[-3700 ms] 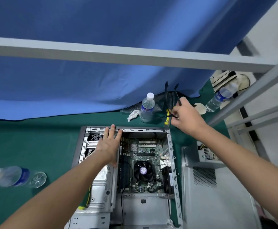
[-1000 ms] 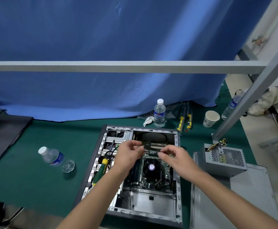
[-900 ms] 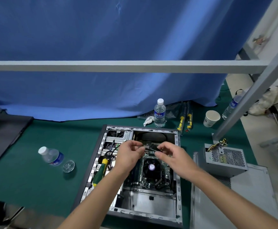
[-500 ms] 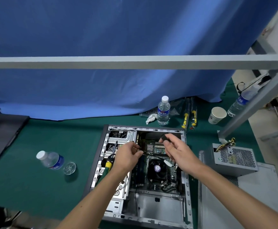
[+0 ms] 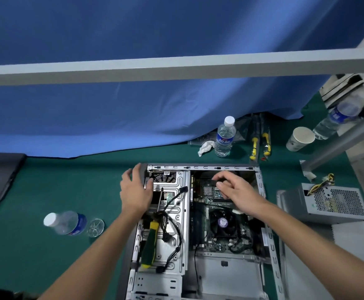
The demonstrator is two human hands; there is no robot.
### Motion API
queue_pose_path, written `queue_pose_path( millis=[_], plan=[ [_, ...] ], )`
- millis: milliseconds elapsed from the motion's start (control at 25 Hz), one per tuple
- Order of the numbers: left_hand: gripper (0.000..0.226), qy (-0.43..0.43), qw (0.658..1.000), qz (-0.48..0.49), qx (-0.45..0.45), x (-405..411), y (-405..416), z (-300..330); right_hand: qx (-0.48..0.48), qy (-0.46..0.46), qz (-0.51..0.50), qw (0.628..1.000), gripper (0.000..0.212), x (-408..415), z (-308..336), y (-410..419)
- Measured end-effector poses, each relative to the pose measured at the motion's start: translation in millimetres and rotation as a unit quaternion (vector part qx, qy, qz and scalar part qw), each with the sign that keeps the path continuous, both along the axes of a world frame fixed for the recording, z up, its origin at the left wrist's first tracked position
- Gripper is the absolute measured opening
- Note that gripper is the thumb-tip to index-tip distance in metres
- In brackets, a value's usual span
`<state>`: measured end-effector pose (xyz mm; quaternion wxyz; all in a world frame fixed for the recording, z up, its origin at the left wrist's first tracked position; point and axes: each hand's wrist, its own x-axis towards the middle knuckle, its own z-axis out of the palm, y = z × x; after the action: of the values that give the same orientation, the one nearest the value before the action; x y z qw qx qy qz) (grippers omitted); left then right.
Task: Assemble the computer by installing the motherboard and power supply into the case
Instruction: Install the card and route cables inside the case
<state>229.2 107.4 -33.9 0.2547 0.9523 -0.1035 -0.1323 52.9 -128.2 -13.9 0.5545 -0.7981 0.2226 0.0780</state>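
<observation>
- The open grey metal computer case (image 5: 261, 187) lies on the green bench (image 5: 57, 187), steadied at its far-left corner by the left hand (image 5: 136, 191), fingers apart.
- The green motherboard (image 5: 220, 221) sits inside the case; a small dark part is pinched above it by the right hand (image 5: 235, 189) and is best lowered squarely.
- The perforated grey power supply (image 5: 337, 202) waits outside, right of the case.

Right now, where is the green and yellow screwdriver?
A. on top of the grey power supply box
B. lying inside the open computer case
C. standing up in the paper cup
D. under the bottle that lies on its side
B: the green and yellow screwdriver lies on the metal bracket inside the open computer case, among black cables, just below the left hand.
</observation>
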Motion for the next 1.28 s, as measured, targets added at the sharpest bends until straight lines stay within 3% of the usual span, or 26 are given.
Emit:
queue_pose_path(
  millis=[200, 400, 720, 1280],
  plan=[
    [0.061, 0.052, 0.997, -0.048, -0.015, 16, 0, -26, -0.04, 0.008, -0.072, 0.997, 0.021, 16, -16, 7],
    [0.059, -0.002, 0.996, -0.078, 0.034, 20, -1, -39, -0.048, 0.038, -0.079, 0.995, 0.017, 28, -30, 16],
    [0.056, -0.02, 0.997, -0.075, 0.022, 22, 2, -48, -0.038, 0.06, -0.094, 0.993, 0.016, 40, -43, 23],
    [0.056, -0.056, 0.995, -0.077, 0.026, 27, 1, -65, 0.098, 0.058, -0.131, 0.985, 0.025, 39, -67, 17]
  ],
)
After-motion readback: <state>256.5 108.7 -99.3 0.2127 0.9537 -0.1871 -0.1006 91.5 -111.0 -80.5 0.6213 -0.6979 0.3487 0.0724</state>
